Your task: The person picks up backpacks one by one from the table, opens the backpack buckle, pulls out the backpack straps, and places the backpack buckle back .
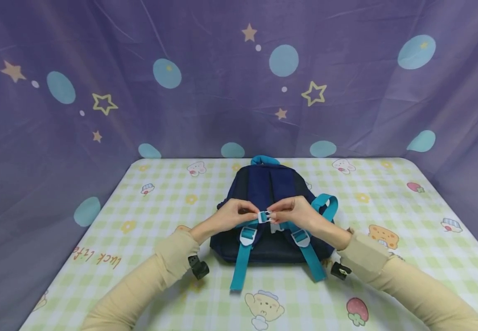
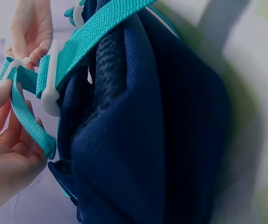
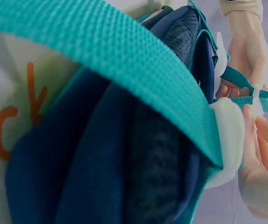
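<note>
Nearest the front edge of the table [image 1: 210,312], two teal strap tails [image 1: 241,270] trail loose from their white adjusters [image 1: 247,241], leaving the fingers room. Between that edge and the far one lies the backpack [image 1: 259,184], straps up and base toward the person, which puts the webbing within reach; over it the left hand [image 1: 231,216] and right hand [image 1: 298,214] pinch opposite sides of the small white buckle [image 1: 260,218], seemingly to keep it steady and level. Farthest, the carry loop [image 1: 265,160] points to the back edge, clear of both hands.
</note>
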Demonstrator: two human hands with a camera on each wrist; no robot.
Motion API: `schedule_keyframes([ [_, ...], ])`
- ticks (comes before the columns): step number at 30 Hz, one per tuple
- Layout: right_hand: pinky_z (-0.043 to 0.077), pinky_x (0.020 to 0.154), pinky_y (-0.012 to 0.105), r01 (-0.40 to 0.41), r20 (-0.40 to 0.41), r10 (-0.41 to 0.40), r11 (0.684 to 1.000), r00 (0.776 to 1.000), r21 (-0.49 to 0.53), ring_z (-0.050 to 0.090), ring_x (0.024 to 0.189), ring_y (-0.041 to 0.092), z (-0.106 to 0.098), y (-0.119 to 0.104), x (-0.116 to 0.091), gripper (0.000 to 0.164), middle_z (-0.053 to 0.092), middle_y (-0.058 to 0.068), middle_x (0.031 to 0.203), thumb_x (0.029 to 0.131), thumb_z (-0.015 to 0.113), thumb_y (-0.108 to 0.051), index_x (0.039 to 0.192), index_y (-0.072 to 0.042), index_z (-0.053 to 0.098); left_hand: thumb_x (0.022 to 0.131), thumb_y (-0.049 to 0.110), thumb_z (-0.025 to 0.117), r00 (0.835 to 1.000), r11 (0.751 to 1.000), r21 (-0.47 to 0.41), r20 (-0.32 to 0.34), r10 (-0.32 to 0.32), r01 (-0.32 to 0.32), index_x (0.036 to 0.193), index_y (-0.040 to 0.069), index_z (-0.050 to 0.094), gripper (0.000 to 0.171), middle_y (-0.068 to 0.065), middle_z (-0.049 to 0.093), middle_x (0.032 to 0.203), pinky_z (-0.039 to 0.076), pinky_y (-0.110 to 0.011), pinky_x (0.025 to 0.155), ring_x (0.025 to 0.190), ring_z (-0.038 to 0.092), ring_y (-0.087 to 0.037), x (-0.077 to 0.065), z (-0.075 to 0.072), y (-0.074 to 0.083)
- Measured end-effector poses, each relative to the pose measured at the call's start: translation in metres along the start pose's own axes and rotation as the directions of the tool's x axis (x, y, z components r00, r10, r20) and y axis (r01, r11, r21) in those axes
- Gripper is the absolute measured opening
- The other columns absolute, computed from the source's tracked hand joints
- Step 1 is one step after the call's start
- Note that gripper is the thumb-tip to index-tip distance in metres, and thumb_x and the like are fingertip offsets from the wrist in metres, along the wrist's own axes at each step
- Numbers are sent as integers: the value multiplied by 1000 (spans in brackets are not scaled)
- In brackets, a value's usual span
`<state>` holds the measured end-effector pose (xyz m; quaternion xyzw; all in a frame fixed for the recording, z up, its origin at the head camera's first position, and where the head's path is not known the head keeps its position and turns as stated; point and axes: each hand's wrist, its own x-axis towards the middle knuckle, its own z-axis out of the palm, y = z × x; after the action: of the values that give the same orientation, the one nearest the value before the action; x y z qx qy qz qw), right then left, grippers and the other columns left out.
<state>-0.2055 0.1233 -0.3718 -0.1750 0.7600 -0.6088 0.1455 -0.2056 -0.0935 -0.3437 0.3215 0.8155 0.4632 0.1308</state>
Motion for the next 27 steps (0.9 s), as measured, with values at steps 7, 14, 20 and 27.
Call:
schedule_keyframes([
  [7, 50, 74, 40, -3, -12, 4, 1000, 1000, 13, 65, 77, 25, -1, -1, -1, 25, 65, 20, 91, 85, 57, -4, 105, 11, 60, 87, 6, 56, 1000, 1000, 23, 12, -2, 2, 100, -6, 63, 20, -17, 64, 94, 46, -19, 65, 75, 57, -19, 0, -3, -2],
  [14, 50, 74, 40, -7, -18, 7, 1000, 1000, 23, 65, 78, 26, -2, 0, -1, 26, 65, 19, 91, 84, 59, -6, 105, 10, 60, 86, 6, 56, 1000, 999, 29, 1, -20, 20, 99, -6, 64, 19, -17, 64, 96, 45, -20, 68, 78, 55, -11, -6, -9, -7],
  [20, 51, 73, 38, -7, -20, 7, 1000, 1000, 19, 65, 77, 26, -1, 1, -1, 26, 65, 19, 91, 84, 59, -6, 105, 10, 60, 85, 5, 57, 999, 999, 23, -14, -31, 32, 95, -6, 65, 17, -17, 64, 93, 41, -18, 63, 73, 51, -12, -10, -12, -6],
  [27, 51, 73, 39, -6, -7, 6, 1000, 1000, 13, 65, 77, 25, -1, 0, 0, 26, 65, 19, 92, 84, 59, -6, 104, 10, 60, 85, 5, 57, 1000, 999, 41, -26, -16, 17, 93, -6, 65, 15, -16, 64, 89, 42, -19, 63, 70, 51, -12, -8, -9, -2],
])
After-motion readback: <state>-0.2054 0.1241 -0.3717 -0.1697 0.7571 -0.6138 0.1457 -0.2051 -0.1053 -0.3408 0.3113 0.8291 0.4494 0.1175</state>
